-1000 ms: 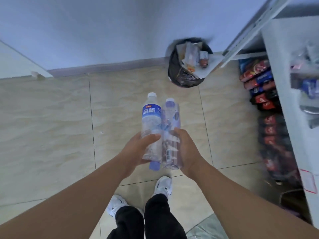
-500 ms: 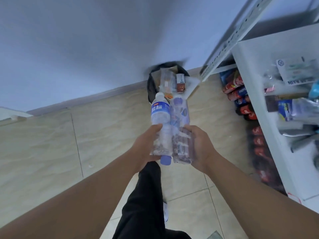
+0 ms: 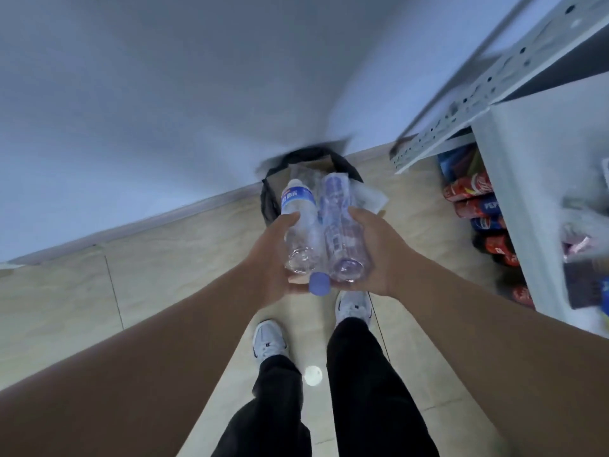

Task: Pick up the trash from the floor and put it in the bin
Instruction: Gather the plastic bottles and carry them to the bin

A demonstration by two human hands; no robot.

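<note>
My left hand (image 3: 270, 255) grips a clear plastic bottle with a blue label (image 3: 298, 222), neck pointing away from me. Pressed against it, a second clear bottle with a purple print (image 3: 339, 222) is held in my right hand (image 3: 375, 252). A blue-purple cap (image 3: 319, 284) shows just below the two bottle bases, between my hands. Both bottles hang right above the near rim of the bin (image 3: 268, 202), lined with a black bag and filled with paper and wrappers, standing against the wall. The bottles hide most of the bin's opening.
A white metal shelf unit (image 3: 540, 179) stands at the right, with cola and soda bottles (image 3: 474, 199) packed on the floor under it. A blue-grey wall lies behind the bin. My two feet in white shoes (image 3: 268, 339) stand on beige tiles.
I have stepped closer to the bin; it has gone from well ahead of the bottles to directly beneath them. The bottles have tipped so that their bases face me.
</note>
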